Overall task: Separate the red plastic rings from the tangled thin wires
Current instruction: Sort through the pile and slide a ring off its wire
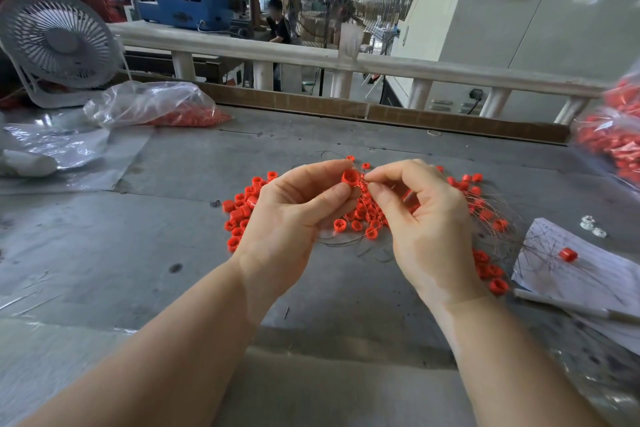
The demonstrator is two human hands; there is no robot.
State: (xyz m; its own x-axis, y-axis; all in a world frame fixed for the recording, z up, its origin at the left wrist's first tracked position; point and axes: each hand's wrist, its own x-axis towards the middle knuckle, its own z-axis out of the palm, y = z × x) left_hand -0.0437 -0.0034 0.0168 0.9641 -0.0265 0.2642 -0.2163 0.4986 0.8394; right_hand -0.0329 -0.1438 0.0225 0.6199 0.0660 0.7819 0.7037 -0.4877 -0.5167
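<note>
Holding one red ring [350, 178] up between thumb and finger, the left hand [287, 215] squeezes it tight above the gray table [104, 236]. The right hand [422, 218] pinches its thumb and first finger together on a thin wire [363, 180] just beside that ring. Below the hands, more red rings [239, 211] lie in a pile, mixed with tangled wires [498, 218].

Rings [242, 211] left of wires [498, 218], on table [104, 253].
</note>
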